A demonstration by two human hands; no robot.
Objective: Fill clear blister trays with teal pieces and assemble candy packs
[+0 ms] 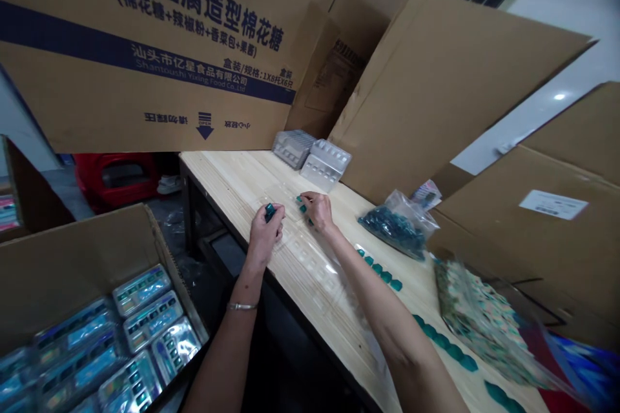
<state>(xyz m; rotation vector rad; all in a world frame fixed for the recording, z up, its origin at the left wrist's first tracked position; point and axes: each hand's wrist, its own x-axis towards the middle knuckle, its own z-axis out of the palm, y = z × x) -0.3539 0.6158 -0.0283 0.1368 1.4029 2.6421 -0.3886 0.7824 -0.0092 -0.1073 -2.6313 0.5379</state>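
Note:
My left hand (264, 237) pinches a small teal piece (269, 211) above a clear plastic blister tray (300, 239) lying flat on the pale wooden table (232, 187). My right hand (317, 211) rests at the tray's far side, its fingers holding teal pieces (303, 208). Rows of similar teal pieces (443, 339) lie on the wood to the right of my right forearm. A clear bag of loose teal pieces (394, 226) sits beyond them. The tray's exact cavities under my fingers are hidden.
Stacked blister trays (325, 164) stand at the table's far end, below a large printed cardboard box (145, 45). An open carton of packaged sets (140, 329) sits low at left. A patterned plastic bag (484, 322) and cardboard sheets (527, 251) crowd the right.

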